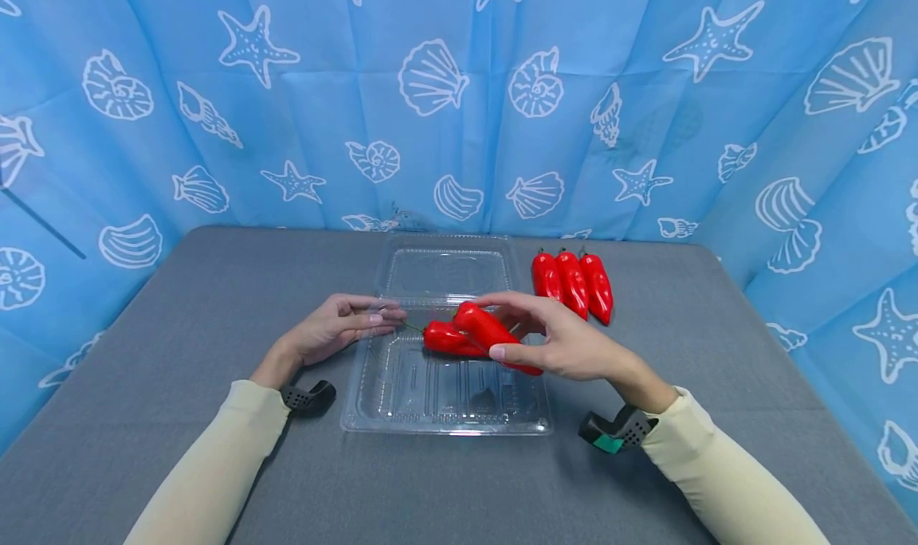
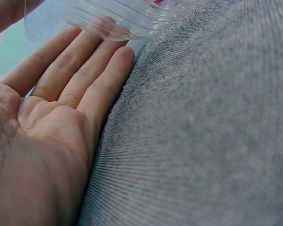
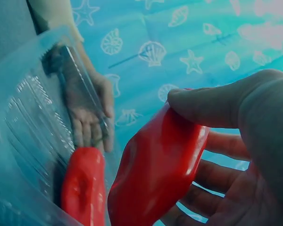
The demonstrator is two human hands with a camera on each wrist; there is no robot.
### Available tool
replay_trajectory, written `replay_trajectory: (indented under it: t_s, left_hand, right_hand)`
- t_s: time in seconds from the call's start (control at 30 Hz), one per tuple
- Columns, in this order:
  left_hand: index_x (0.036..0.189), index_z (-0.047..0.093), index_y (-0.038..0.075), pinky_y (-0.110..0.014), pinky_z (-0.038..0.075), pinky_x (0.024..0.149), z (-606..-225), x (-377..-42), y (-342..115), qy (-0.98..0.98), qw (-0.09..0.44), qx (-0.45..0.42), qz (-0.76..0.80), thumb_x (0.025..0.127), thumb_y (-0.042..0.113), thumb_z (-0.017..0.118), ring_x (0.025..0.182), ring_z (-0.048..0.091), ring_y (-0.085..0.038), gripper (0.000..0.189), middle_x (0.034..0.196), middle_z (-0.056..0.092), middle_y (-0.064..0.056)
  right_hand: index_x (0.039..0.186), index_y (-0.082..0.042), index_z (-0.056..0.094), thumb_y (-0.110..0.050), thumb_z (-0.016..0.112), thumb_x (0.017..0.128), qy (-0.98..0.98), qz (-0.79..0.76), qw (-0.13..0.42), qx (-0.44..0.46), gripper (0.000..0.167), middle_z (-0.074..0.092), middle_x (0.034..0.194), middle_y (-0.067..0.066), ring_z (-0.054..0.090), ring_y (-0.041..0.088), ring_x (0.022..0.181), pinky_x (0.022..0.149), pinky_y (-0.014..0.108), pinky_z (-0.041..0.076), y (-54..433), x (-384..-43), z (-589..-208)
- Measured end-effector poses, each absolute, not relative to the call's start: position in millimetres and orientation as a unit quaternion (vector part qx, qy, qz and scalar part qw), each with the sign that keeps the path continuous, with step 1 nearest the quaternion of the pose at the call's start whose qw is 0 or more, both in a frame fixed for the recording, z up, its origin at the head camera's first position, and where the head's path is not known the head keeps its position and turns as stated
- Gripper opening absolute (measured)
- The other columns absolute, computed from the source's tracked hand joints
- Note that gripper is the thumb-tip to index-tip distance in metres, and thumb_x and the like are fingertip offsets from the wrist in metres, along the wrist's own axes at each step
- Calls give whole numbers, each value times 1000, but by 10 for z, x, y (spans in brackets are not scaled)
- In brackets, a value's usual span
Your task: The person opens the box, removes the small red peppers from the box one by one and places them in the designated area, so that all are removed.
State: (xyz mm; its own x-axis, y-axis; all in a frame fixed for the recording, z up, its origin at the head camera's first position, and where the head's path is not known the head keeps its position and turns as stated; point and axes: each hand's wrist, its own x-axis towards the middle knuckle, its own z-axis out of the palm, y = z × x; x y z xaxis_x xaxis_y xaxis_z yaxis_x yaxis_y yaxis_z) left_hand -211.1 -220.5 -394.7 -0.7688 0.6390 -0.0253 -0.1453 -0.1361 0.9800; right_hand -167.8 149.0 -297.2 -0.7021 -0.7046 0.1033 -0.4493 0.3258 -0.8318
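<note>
A clear plastic clamshell container (image 1: 448, 427) lies with its lid (image 1: 448, 242) folded back behind it. One red pepper (image 1: 443, 338) with a thin green stem lies in its tray, stem toward the left. My right hand (image 1: 566, 342) pinches another red pepper (image 3: 155, 165) between thumb and fingers, tilted above the tray and partly in front of the first pepper. At the container's left side is my left hand (image 1: 351, 322); its fingers (image 2: 66, 70) are nearly straight, with the tips at the clear plastic wall.
Three red peppers (image 1: 571, 282) lie side by side to the right of the lid. A grey cloth covers the table (image 1: 215, 330). Behind it hangs a blue curtain (image 1: 459, 147) with white shells and starfish.
</note>
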Motion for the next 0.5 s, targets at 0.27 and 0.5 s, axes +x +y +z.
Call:
replay_trajectory:
  t_s: [0.27, 0.5]
  left_hand:
    - [142, 47, -14, -40, 46, 110, -3933, -2109, -2188, 602, 269, 199, 725, 100, 2, 58, 129, 59, -25, 46, 139, 60, -22]
    - [142, 48, -13, -40, 46, 110, -3946, -2111, -2198, 599, 269, 206, 725, 100, 1, 57, 129, 59, -24, 45, 139, 60, -21]
  right_hand:
    - [144, -12, 53, -15, 79, 85, 820, -450, 108, -337, 64, 64, 125, 7, 63, 24, 108, 86, 42, 59, 1656, -1810, -2919]
    - [145, -10, 53, -15, 77, 88, 844, -447, 102, -279, 62, 63, 124, 11, 62, 29, 107, 84, 42, 58, 1806, -1931, -2912]
